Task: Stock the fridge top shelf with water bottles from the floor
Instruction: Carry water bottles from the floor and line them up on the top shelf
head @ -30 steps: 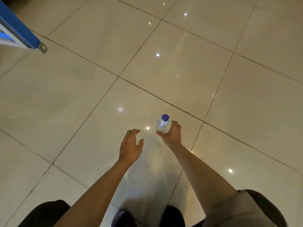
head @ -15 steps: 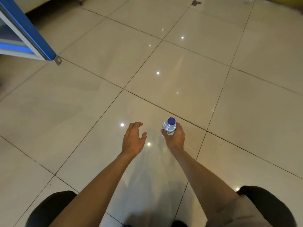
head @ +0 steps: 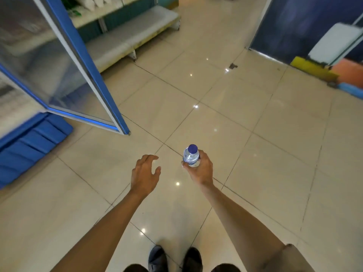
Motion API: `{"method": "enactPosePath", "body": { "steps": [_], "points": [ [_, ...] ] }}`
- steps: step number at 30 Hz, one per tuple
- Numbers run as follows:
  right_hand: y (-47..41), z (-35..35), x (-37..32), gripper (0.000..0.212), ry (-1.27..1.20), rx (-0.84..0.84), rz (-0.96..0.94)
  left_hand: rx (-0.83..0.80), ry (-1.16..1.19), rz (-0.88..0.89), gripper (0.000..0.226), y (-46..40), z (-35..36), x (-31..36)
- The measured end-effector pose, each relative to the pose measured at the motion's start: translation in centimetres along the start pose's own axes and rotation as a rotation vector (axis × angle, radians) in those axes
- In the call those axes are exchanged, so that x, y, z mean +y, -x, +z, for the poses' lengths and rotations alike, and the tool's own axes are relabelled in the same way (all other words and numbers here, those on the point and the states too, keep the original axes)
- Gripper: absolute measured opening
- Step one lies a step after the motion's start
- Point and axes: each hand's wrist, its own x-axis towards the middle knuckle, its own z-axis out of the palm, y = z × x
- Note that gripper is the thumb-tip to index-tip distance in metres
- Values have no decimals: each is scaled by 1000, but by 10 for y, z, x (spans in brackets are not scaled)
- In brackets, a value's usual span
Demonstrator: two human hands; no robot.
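My right hand [head: 202,170] grips the water bottle [head: 191,156] upright; left hand [head: 144,174] spread, empty — I'd keep it level toward the fridge door [head: 78,61].

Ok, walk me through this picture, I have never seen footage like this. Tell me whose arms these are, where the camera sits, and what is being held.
There is no machine here. The camera is worn on a person's head and looks forward and down, so the two bare arms reaching up from the bottom edge belong to the wearer, whose shoes show below. The right hand is closed around a small clear water bottle with a blue cap, held upright above the tiled floor. The left hand is open and holds nothing. On the left stands a blue fridge with its glass door swung open; its shelves are too blurred to read. Farther back is a low white store shelf. No other bottles show on the floor.
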Motion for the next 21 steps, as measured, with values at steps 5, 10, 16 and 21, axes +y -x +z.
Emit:
{"method": "enactPosePath", "body": {
  "steps": [5,10,16,21],
  "points": [
    [21,-26,-140,52,-13,-79,-57,87,-27,-35,32,12,-127,51],
    [36,-11,-248,45,-13,-179,-217,215,-80,-40,33,15,-235,62],
    [51,57,-373,40,-76,-255,-388,373,-89,-59,35,10,-367,30],
    [66,135,-478,40,-133,-302,-520,481,-137,-55,32,13,-485,-29]
  ]
}}
